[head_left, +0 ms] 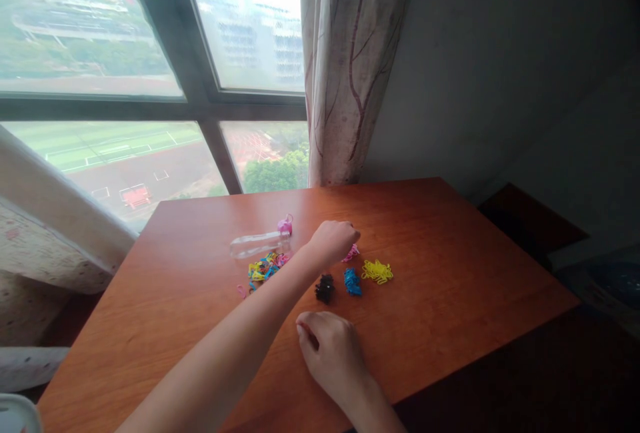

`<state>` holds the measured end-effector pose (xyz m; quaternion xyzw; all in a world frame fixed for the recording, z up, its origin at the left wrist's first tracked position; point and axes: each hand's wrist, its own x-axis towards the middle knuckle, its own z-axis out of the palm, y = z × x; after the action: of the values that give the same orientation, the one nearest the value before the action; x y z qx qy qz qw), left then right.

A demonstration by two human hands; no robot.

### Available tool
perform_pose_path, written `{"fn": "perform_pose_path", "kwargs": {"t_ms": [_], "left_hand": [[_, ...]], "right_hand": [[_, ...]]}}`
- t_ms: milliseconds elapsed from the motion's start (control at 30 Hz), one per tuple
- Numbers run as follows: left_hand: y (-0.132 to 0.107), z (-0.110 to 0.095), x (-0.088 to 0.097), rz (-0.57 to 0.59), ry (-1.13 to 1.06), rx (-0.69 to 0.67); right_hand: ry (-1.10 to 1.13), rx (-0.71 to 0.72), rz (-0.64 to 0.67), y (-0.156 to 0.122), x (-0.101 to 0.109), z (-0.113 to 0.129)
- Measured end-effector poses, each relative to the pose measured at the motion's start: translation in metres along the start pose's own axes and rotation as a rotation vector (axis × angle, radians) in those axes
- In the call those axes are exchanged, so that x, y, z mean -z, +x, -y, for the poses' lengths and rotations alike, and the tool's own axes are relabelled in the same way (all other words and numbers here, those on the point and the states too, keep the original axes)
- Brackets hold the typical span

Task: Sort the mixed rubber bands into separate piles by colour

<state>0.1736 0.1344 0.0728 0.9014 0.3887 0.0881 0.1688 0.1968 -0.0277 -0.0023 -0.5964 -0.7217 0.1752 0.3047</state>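
Observation:
My left hand (336, 240) is reached out across the table, its fingers closed, beside a pile of pink rubber bands (351, 254) that it partly covers. Whatever is in those fingers is hidden. Nearer to me, my right hand (333, 346) rests low over the wood with thumb and forefinger pressed together; I cannot make out anything in the pinch. Around the hands lie separate small piles of black bands (325, 288), blue bands (353, 282) and yellow bands (377, 272). A mixed-colour heap of bands (267, 266) sits left of my left forearm.
A clear plastic bottle (257, 245) lies on its side behind the mixed heap, with a pink cap (285, 225) by its right end. The brown wooden table (450, 273) reaches to the window (200, 106) and a patterned curtain (345, 73). A white rim (20, 410) shows at lower left.

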Motion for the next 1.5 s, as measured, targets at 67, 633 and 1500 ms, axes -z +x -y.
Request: {"fn": "perform_pose_path", "kwargs": {"t_ms": [67,633,1500], "left_hand": [[0.003,0.003,-0.002,0.008,-0.001,0.003],[-0.139,0.046,0.014,-0.147,-0.038,0.140],[-0.206,0.055,-0.036,-0.204,-0.120,0.270]], "right_hand": [[0.000,-0.002,0.000,0.000,0.000,0.000],[-0.076,-0.012,0.019,0.000,0.000,0.003],[-0.310,-0.076,0.030,0.026,-0.009,0.013]]}}
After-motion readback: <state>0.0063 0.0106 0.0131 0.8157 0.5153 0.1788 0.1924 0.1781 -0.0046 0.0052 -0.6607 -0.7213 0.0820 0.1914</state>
